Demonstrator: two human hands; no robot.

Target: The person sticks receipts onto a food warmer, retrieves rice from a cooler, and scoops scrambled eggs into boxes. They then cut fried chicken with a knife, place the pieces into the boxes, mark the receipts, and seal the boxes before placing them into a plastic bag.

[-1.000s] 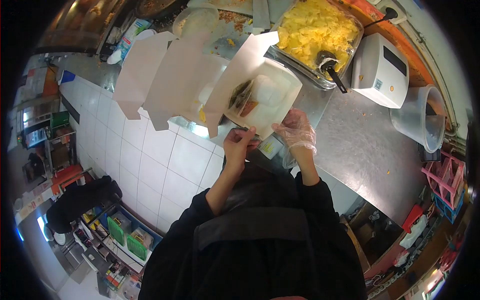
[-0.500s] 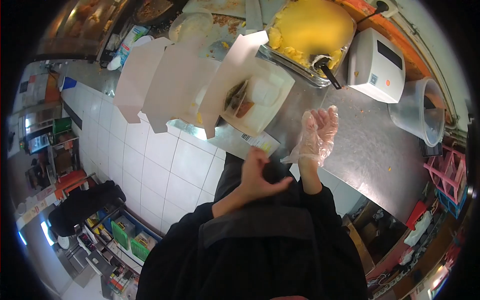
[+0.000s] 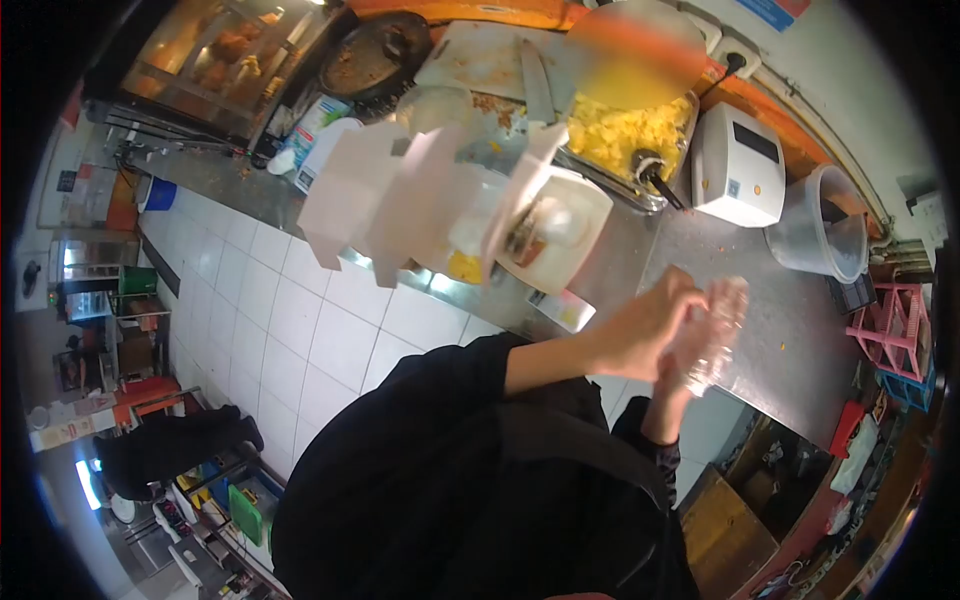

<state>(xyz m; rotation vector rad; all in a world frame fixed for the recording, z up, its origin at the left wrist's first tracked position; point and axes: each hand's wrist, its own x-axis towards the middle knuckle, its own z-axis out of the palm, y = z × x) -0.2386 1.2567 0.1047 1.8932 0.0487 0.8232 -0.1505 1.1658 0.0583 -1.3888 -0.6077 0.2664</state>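
Note:
My bare left hand (image 3: pixel 645 325) reaches across to my right hand (image 3: pixel 712 335), its thumb and fingers pinched at the clear plastic glove (image 3: pixel 728 300) there. The gloved right hand is raised above the metal counter (image 3: pixel 770 330), fingers stretched upward and partly blurred; it holds nothing visible. To the left of both hands stand open white cartons (image 3: pixel 345 190). The nearest carton (image 3: pixel 590 205) contains a brown item and a pale, round one. Yellow food (image 3: pixel 465 266) shows in a carton beside it. A printed label or packet (image 3: pixel 566 308) lies close to the counter edge.
A metal tray of yellow food (image 3: pixel 625 130) with a black-handled utensil sits at the back. Nearby are a knife (image 3: pixel 537 85), a white device (image 3: pixel 738 165) and a clear plastic tub (image 3: pixel 820 230). A black pan (image 3: pixel 375 55) and heated display case (image 3: pixel 225 60) are at upper left.
My left hand has moved right and up to the gloved hand, and its fingers have closed. My right hand has turned. The view has shifted, showing more of the counter's back.

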